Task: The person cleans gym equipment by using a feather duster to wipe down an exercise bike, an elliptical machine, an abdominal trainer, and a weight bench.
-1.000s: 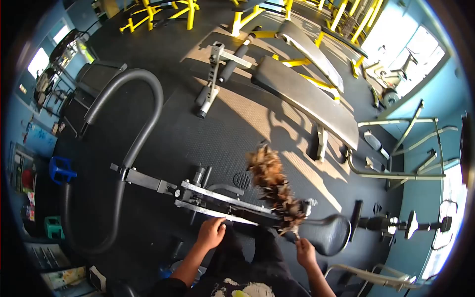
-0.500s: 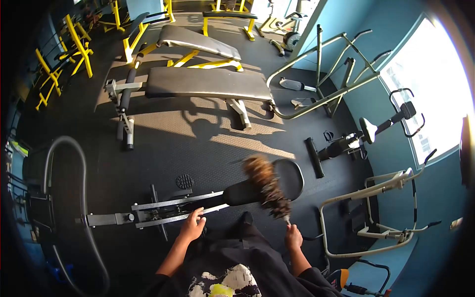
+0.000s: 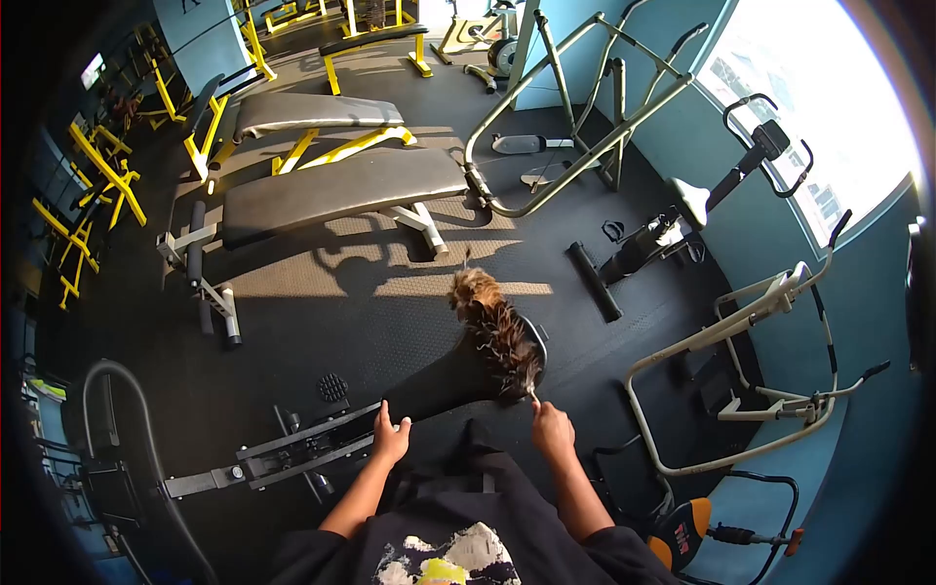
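Observation:
My right hand (image 3: 553, 430) is wrapped round the thin handle of a brown feather duster (image 3: 499, 336). The feathers point away from me and overlap the far end of a black padded seat (image 3: 429, 380) on an exercise machine in front of me. Close to the near edge of that seat, over the end of the machine's metal rails (image 3: 317, 441), is my left hand (image 3: 392, 437). Its fingers are spread and it holds nothing.
A flat bench (image 3: 341, 195) and a yellow-legged bench (image 3: 322, 112) stand ahead. To the right are an exercise bike (image 3: 690, 202), a cream-framed machine (image 3: 736, 336) and an orange-and-black machine (image 3: 687, 531). A curved black bar (image 3: 146, 419) rises at left.
The duster has swung from a blurred tilt to a steadier position, its tip slightly left and closer to the seat. The whole view has turned, shifting the benches leftward.

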Available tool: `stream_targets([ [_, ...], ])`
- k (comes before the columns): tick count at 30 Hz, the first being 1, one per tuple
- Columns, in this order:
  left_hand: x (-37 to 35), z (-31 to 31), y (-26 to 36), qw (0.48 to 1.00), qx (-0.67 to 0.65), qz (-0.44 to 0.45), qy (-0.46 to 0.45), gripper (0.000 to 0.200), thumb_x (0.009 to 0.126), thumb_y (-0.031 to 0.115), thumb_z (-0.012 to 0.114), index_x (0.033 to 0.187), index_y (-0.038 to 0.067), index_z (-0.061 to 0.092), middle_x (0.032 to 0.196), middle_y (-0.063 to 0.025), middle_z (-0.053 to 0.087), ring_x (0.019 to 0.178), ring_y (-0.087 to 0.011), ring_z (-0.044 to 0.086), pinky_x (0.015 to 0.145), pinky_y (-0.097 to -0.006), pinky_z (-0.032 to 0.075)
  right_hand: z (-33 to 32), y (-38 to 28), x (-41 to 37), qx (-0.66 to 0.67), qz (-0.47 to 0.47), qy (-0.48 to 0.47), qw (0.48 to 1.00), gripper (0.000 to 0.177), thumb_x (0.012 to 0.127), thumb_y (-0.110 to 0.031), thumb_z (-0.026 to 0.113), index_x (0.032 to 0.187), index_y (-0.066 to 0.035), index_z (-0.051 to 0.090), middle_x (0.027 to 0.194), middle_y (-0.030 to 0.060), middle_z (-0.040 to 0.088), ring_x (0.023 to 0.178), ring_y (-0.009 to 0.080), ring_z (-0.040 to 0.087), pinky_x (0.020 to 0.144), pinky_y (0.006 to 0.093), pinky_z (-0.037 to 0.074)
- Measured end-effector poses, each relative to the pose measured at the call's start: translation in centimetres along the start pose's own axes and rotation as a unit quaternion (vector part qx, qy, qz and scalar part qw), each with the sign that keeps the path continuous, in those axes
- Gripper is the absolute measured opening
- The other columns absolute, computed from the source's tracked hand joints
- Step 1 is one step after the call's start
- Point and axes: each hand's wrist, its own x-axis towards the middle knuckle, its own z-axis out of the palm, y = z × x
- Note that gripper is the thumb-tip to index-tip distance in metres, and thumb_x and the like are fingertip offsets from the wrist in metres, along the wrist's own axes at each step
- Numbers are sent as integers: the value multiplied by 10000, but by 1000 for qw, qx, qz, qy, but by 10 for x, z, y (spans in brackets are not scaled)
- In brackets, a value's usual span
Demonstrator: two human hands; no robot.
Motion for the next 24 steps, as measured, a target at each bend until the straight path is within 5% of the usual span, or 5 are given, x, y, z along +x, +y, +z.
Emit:
stream_targets([
  [7, 19, 36, 8, 979, -41, -76, 183, 623, 1019, 269, 497, 1526, -10, 266, 1469, -291, 401, 1361, -426, 415, 1124, -456, 356, -55, -109, 46, -224, -280, -224, 906, 231, 894, -176, 582, 956, -51, 765, 962, 176, 747, 911, 324, 741, 770, 417, 599],
  [10, 28, 32, 13, 969, -74, -129, 197, 599, 1034, 314, 459, 1516, -7, 305, 1502, -287, 387, 1391, -412, 394, 1141, -446, 340, -69, -83, 79, -207, -227, -163, 937, 227, 905, -186, 580, 962, -74, 770, 974, 171, 748, 928, 310, 740, 763, 419, 601],
  [13, 26, 28, 17, 969, -48, -170, 170, 664, 1017, 382, 506, 1529, 16, 292, 1524, -272, 373, 1411, -389, 384, 1157, -438, 323, -91, -7, 113, -124, -111, -103, 981, 461, 1029, -439, 456, 979, -72, 729, 943, 194, 731, 933, 393, 710, 810, 498, 557],
  [23, 44, 20, -25, 974, -40, -183, 131, 665, 1047, 392, 475, 1542, 12, 245, 1554, -229, 352, 1421, -337, 376, 1169, -406, 298, -8, 133, 50, 237, 61, -51, 968, 438, 1044, -405, 473, 907, -5, 588, 820, 257, 632, 782, 448, 628, 715, 481, 491],
  [24, 43, 9, -29, 975, -52, -208, 67, 831, 1014, 548, 462, 1597, 128, 44, 1642, -155, 162, 1441, -381, 332, 1034, -574, 440, 14, 138, 39, 230, 26, -74, 970, 449, 1047, -410, 462, 917, 2, 584, 856, 264, 642, 824, 463, 630, 738, 491, 489],
])
